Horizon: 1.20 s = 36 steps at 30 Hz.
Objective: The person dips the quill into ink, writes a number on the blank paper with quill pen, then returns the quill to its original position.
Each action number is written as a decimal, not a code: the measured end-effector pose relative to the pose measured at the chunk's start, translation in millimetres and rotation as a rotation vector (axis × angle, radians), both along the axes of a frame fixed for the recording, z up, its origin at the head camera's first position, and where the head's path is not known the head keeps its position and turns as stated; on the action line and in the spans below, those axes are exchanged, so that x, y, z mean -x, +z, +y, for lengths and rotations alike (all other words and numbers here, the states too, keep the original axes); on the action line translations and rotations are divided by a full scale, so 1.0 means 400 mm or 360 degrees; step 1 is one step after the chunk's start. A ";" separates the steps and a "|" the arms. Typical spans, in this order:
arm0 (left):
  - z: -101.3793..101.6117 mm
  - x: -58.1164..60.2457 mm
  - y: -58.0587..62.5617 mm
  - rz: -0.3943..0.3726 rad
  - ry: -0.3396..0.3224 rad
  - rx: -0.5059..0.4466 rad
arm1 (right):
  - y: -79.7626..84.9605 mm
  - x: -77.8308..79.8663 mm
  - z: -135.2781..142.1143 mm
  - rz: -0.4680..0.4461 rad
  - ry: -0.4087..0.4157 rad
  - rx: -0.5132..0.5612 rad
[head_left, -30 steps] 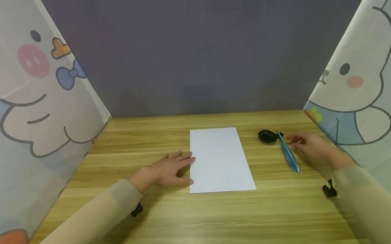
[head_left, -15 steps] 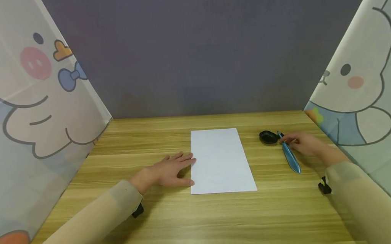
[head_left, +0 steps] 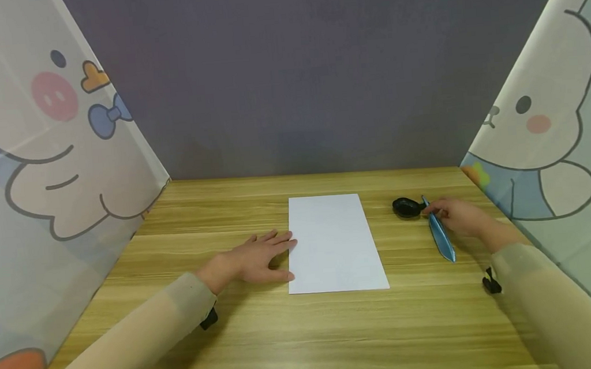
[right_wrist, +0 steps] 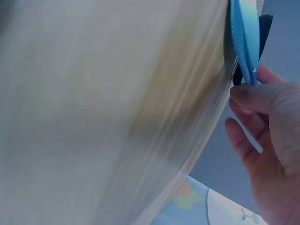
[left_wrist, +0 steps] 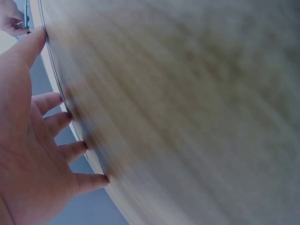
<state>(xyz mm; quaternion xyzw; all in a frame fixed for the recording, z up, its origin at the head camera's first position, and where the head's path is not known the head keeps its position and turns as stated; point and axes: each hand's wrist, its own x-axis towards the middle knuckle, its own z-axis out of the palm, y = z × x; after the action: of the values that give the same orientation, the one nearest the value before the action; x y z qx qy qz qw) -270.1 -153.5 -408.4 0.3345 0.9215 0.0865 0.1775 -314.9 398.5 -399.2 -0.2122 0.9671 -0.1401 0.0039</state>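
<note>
A white sheet of paper (head_left: 334, 245) lies flat on the wooden table. My left hand (head_left: 254, 260) rests beside it with fingers spread, fingertips and thumb on its left edge. To the right, my right hand (head_left: 456, 216) pinches a slim blue feather-shaped thing (head_left: 442, 241) near its narrow far end. In the right wrist view, thumb and index finger (right_wrist: 253, 96) meet at the tip of the blue feather-shaped thing (right_wrist: 246, 40); a dark piece shows behind it. Left of that hand lies a black oval thing (head_left: 407, 207) with a short neck toward the fingers.
A dark grey panel (head_left: 287, 81) stands along the table's back edge. Cartoon-printed cloths (head_left: 53, 145) wall off the left side and the right. Wood-grain tabletop (head_left: 308, 340) stretches in front of the paper.
My right hand has moved left from beside the blue feather-shaped thing and now pinches it near the far end, its tip shifted only slightly. My left hand stays at the paper.
</note>
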 end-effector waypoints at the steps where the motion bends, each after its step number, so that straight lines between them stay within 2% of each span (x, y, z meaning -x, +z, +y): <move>1: 0.001 0.000 0.001 -0.0001 0.0001 0.0006 | 0.002 -0.003 0.000 0.0042 0.0014 -0.0020; 6: 0.003 -0.002 0.002 0.0002 0.0002 0.0008 | 0.002 -0.013 0.008 0.0316 0.0076 -0.0161; 10: 0.003 0.000 0.000 0.0006 -0.0003 0.0006 | 0.000 -0.017 0.014 0.0400 0.0094 -0.0144; 18: 0.004 0.001 0.002 -0.0002 -0.0007 0.0006 | -0.004 -0.028 0.010 0.0359 0.0050 0.0080; 24: 0.003 0.002 0.001 0.0005 0.0007 0.0014 | 0.001 -0.047 -0.010 0.0210 -0.0034 0.0237; 31: 0.002 0.002 0.002 0.0003 -0.0001 -0.0003 | 0.012 -0.071 -0.033 0.0103 -0.0230 0.0442; 36: 0.002 0.004 0.002 -0.0012 0.0007 0.0005 | 0.010 -0.065 -0.025 0.0137 -0.0188 0.0656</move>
<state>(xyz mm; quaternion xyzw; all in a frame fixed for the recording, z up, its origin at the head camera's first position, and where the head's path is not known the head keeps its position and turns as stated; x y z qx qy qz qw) -271.5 -152.6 -407.5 0.3318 0.9217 0.0869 0.1814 -288.7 388.3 -395.1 -0.1574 0.9280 -0.3256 -0.0890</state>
